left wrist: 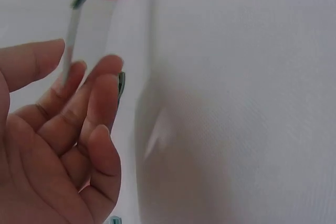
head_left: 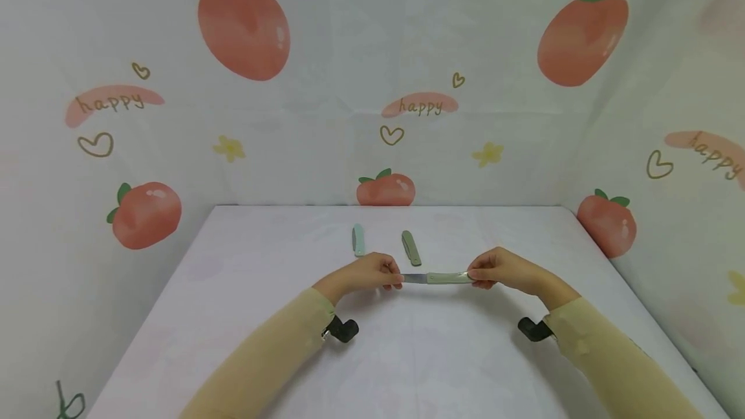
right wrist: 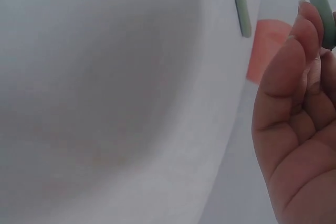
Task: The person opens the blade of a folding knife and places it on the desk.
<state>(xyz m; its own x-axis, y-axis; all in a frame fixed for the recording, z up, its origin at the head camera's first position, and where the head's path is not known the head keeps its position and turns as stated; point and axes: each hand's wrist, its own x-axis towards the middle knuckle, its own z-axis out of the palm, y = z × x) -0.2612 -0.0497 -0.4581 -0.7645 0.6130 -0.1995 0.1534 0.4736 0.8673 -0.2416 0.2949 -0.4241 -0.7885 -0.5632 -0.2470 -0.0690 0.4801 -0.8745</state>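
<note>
Sleeves (head_left: 605, 354) of beige cloth reach in from the near side, a black wrist camera (head_left: 343, 330) at each cuff. Beyond them the hands stand apart, linked by one unfolded folding knife held over the white tabletop (head_left: 244, 341). The left hand (head_left: 369, 271) pinches the tip of its blade (head_left: 416, 279); the right hand (head_left: 506, 270) pinches the butt of its pale green handle (head_left: 448, 278). I cannot tell which edge is sharp, so fingertips are best laid on the blade's flats, with light, even pressure and the handle slot left clear. Farther off lie an olive-green folded knife (head_left: 410, 248) and, left of it, a mint folded knife (head_left: 357, 240), before a fruit-printed backdrop (head_left: 326, 50).
</note>
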